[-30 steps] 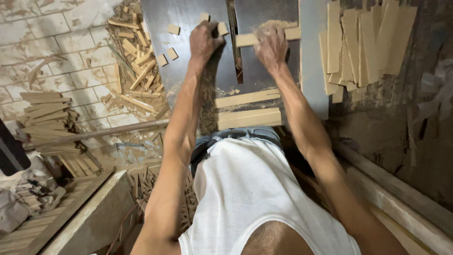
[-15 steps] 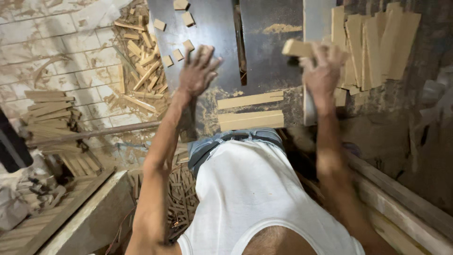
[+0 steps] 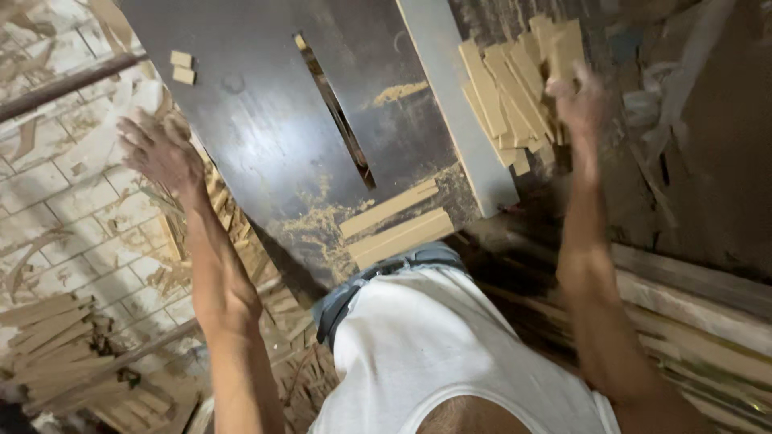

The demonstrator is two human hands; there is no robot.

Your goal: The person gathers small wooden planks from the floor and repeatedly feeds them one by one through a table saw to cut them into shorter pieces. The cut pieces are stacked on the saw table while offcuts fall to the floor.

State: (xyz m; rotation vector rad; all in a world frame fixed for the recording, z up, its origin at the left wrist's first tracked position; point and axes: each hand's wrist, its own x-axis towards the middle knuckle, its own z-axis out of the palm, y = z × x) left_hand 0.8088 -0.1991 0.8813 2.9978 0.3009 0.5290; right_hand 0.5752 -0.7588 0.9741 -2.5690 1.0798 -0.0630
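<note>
The dark tabletop [image 3: 265, 137] is carrying two wood strips [image 3: 394, 225] at its near edge, lying crosswise. A stack of pale wood slats [image 3: 507, 88] is leaning beside it, long axes running away from the person. The right hand [image 3: 581, 100], blurred, is gripping a slat there; the left hand [image 3: 161, 149] is hovering spread and empty.

There is a single view, from a camera worn on the person's head. It looks steeply down past the white-shirted chest and along both arms, close above the dark counter [image 3: 265, 120], which fills twelve o'clock. The tiled floor [image 3: 64, 217] lies at nine o'clock, stacked wooden strips [image 3: 507, 88] at two o'clock.
</note>
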